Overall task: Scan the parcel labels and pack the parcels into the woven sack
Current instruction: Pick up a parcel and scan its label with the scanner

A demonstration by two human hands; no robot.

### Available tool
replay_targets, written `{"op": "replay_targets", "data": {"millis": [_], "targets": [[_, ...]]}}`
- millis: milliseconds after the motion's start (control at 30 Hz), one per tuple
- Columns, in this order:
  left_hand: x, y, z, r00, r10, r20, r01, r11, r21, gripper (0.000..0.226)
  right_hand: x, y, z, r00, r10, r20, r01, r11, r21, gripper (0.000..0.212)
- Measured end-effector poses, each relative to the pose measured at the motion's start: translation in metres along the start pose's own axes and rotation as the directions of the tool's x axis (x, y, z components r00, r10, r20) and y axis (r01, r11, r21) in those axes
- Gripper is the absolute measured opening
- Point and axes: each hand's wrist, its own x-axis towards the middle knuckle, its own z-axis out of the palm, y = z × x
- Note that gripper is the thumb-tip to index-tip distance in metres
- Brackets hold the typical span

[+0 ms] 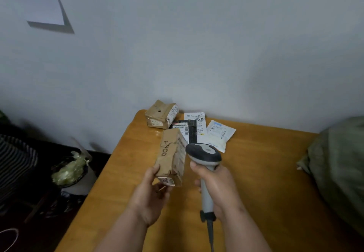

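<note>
While left hand grips carton, right hand apparently aims clutched scanner

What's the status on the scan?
Left hand holds cardboard box up. Right hand grips scanner beside its label. Nothing in the way.

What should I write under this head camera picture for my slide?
Left hand holds a cardboard parcel beside the barcode scanner gripped in the right hand.
</note>
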Motion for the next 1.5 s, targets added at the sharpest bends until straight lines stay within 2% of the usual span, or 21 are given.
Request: {"op": "replay_targets", "data": {"millis": [233, 533, 767, 967, 1167, 1500], "targets": [[-0.054, -0.027, 0.019, 0.987, 0.023, 0.161, 0.016, 0.972, -0.235, 0.045, -0.05, -0.016, -0.042, 0.995, -0.067, 0.075, 0.065, 0.997, 0.035, 0.017], [-0.081, -0.033, 0.026, 0.948, 0.103, 0.302, 0.02, 0.925, -0.379, 0.053, -0.091, -0.032, -0.057, 0.976, -0.109, 0.186, 0.078, 0.983, 0.164, 0.021], [-0.093, -0.023, 0.016, 0.939, 0.144, 0.313, 0.018, 0.887, -0.461, 0.05, -0.11, -0.037, -0.04, 0.975, -0.083, 0.208, 0.04, 0.978, 0.205, 0.044], [-0.103, -0.013, 0.01, 0.93, 0.155, 0.333, 0.039, 0.859, -0.51, 0.049, -0.126, -0.042, -0.032, 0.967, -0.078, 0.244, 0.031, 0.981, 0.19, 0.04], [-0.111, -0.011, 0.002, 0.923, 0.161, 0.35, 0.043, 0.86, -0.509, 0.053, -0.141, -0.044, -0.025, 0.967, -0.084, 0.241, 0.045, 0.986, 0.163, 0.046], [-0.13, -0.012, -0.013, 0.906, 0.171, 0.387, 0.054, 0.86, -0.507, 0.055, -0.166, -0.04, -0.014, 0.969, -0.103, 0.224, 0.067, 0.984, 0.166, 0.043]]}}
